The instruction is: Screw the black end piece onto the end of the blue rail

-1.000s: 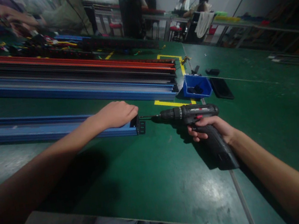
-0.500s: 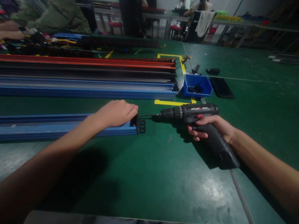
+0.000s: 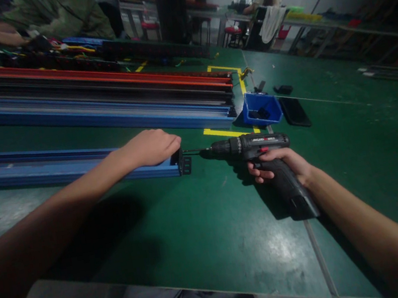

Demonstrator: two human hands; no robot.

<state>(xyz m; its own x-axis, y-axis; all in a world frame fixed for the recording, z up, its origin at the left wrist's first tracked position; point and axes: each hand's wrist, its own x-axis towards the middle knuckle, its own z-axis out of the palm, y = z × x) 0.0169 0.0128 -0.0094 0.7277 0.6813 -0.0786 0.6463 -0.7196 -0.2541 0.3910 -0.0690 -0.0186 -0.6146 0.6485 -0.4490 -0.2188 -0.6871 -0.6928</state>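
Note:
My right hand (image 3: 277,164) is wrapped round the grip of a black cordless drill (image 3: 264,142), which points left. Its long thin bit (image 3: 196,150) reaches the end of a blue metal profile (image 3: 55,175) lying lengthwise on the green table. A black slotted end bracket (image 3: 185,163) sits on that end of the profile. My left hand (image 3: 155,146) is closed over the profile's end beside the bracket, palm down. Its fingertips are partly hidden, and the exact spot where the bit meets the end piece cannot be made out.
Behind lie more blue profiles (image 3: 102,109) and orange-red ones (image 3: 104,73). A blue bin (image 3: 261,111) with black parts stands right of them, beside a black phone-like slab (image 3: 294,111). Across the table a person in a green sleeve (image 3: 53,18) handles wiring. Yellow tape marks the tabletop (image 3: 196,230).
The whole scene has shifted slightly up and left in view. Both hands, the drill and the profile keep nearly the same positions relative to each other.

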